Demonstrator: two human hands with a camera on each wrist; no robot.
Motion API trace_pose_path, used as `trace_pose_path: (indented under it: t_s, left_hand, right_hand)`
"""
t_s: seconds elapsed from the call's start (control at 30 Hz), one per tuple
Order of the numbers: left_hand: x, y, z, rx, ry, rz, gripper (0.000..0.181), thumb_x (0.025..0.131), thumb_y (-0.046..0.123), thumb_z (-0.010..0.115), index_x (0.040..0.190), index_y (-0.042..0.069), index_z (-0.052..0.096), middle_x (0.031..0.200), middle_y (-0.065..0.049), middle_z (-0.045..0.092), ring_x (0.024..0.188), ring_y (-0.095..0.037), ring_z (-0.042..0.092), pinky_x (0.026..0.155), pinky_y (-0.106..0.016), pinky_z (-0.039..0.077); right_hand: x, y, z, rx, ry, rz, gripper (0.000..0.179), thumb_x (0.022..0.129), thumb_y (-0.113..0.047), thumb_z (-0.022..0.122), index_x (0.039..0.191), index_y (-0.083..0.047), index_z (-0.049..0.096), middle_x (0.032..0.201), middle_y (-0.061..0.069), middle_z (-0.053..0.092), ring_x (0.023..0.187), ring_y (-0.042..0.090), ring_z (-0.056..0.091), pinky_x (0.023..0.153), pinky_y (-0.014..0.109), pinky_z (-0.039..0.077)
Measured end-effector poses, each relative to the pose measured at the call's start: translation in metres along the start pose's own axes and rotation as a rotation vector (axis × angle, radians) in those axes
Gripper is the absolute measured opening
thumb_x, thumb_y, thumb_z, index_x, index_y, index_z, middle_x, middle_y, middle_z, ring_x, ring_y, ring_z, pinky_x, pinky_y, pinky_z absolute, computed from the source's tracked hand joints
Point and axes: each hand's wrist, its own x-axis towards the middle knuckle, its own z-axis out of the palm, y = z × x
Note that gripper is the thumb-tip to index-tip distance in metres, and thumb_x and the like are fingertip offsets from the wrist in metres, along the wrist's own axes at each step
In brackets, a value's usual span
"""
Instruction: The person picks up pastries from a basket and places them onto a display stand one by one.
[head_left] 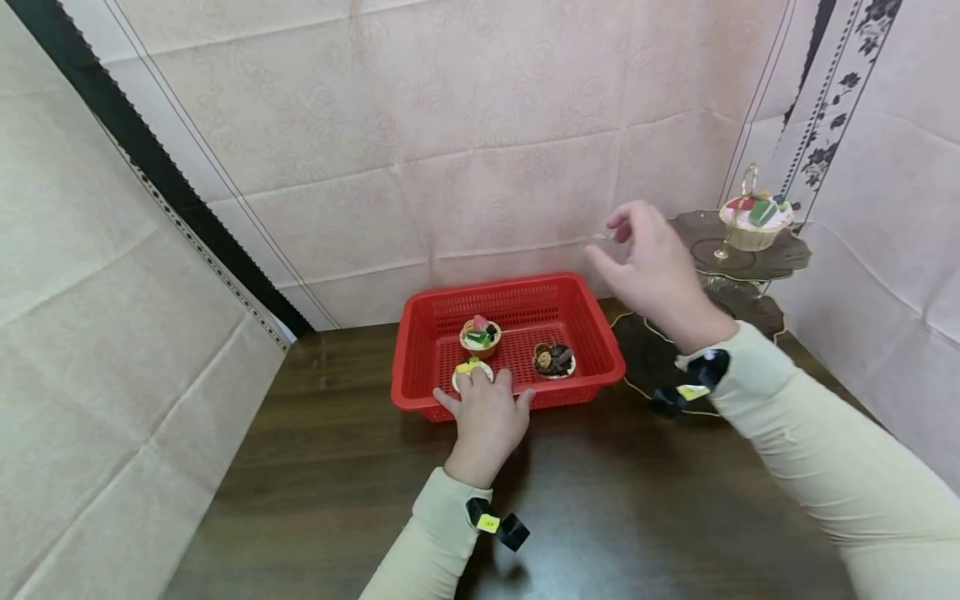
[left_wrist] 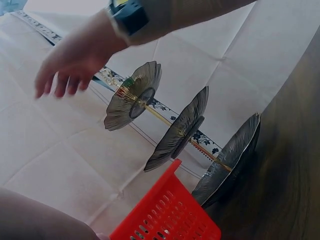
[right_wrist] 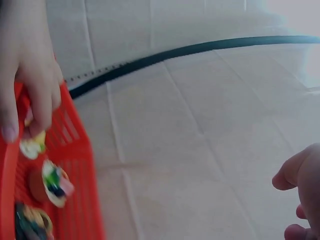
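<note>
My left hand (head_left: 487, 425) reaches over the near rim of a red plastic basket (head_left: 600, 375), fingers spread and right at a cupcake with yellow topping (head_left: 467, 367), partly covering it. Behind that one sits a cupcake with green and pink topping (head_left: 480, 336); a cupcake with dark topping (head_left: 553, 360) lies to the right. My right hand (head_left: 652, 275) is in the air between basket and tiered stand (head_left: 772, 260), fingers loosely bent and holding nothing. On the stand's top plate rests a cupcake with red and green decoration (head_left: 753, 233), beside the gold handle.
The stand's two lower plates (left_wrist: 182, 130) spread out beneath its top plate, close by the basket's right side. A dark wooden table (head_left: 337, 500) carries both. Pale patterned cloth (head_left: 450, 150) hangs behind and at both sides.
</note>
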Motion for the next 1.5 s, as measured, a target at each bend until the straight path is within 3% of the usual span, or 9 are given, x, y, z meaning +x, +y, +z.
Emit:
trace_pose_path:
  t_s: [0.17,0.37,0.67,0.87,1.07,1.23,1.5]
  left_hand:
    - [0.002,-0.004,0.001,-0.001,-0.008,-0.005,0.047,0.093,0.051,0.067,0.119,0.012,0.068,0.123,-0.023,0.057,0.122,-0.046,0.046,0.100,-0.084,0.020]
    - [0.003,-0.006,0.002,0.006,-0.016,-0.014,0.048,0.093,0.051,0.067,0.120,0.012,0.068,0.123,-0.023,0.057,0.122,-0.045,0.046,0.100,-0.085,0.019]
    - [0.003,-0.007,0.002,0.002,-0.013,0.008,0.044,0.093,0.049,0.069,0.116,0.012,0.069,0.118,-0.022,0.058,0.119,-0.044,0.048,0.098,-0.086,0.022]
    - [0.004,-0.009,0.001,-0.009,0.004,0.015,0.038,0.089,0.043,0.074,0.112,0.012,0.069,0.115,-0.021,0.059,0.118,-0.045,0.048,0.097,-0.086,0.021]
    - [0.004,-0.007,0.000,-0.005,0.012,0.017,0.050,0.088,0.051,0.074,0.110,0.006,0.070,0.113,-0.020,0.059,0.115,-0.042,0.051,0.097,-0.085,0.024]
    - [0.004,-0.006,-0.002,-0.037,0.028,0.003,0.057,0.087,0.057,0.072,0.105,0.003,0.070,0.109,-0.019,0.059,0.114,-0.040,0.052,0.098,-0.083,0.026]
    - [0.003,-0.003,-0.003,-0.029,0.024,0.008,0.057,0.088,0.056,0.072,0.108,0.003,0.071,0.112,-0.019,0.060,0.114,-0.040,0.052,0.098,-0.083,0.028]
  right_hand:
    - [0.014,-0.004,0.048,0.049,-0.150,0.023,0.046,0.093,-0.032,0.069,0.125,-0.004,0.052,0.118,0.017,0.055,0.104,0.033,0.057,0.088,0.048,0.048]
    - [0.032,-0.002,0.104,0.154,-0.315,0.108,0.053,0.094,-0.029,0.070,0.136,-0.004,0.050,0.135,0.020,0.053,0.122,0.035,0.054,0.099,0.050,0.048]
    - [0.048,0.017,0.174,0.343,-0.404,0.283,0.066,0.094,-0.029,0.072,0.149,-0.009,0.042,0.150,0.016,0.046,0.131,0.033,0.050,0.106,0.049,0.045]
    - [0.046,0.020,0.204,0.400,-0.478,0.363,0.074,0.093,-0.029,0.074,0.153,-0.007,0.037,0.153,0.020,0.042,0.135,0.035,0.046,0.108,0.052,0.042]
    - [0.045,0.031,0.229,0.395,-0.574,0.430,0.077,0.092,-0.031,0.076,0.154,-0.008,0.035,0.154,0.017,0.041,0.137,0.033,0.044,0.111,0.050,0.039]
    - [0.050,0.040,0.241,0.369,-0.633,0.434,0.075,0.092,-0.033,0.074,0.153,-0.008,0.037,0.153,0.016,0.042,0.139,0.032,0.043,0.113,0.051,0.037]
    - [0.053,0.051,0.247,0.377,-0.732,0.403,0.076,0.094,-0.034,0.071,0.154,-0.008,0.034,0.155,0.015,0.040,0.136,0.033,0.045,0.109,0.050,0.041]
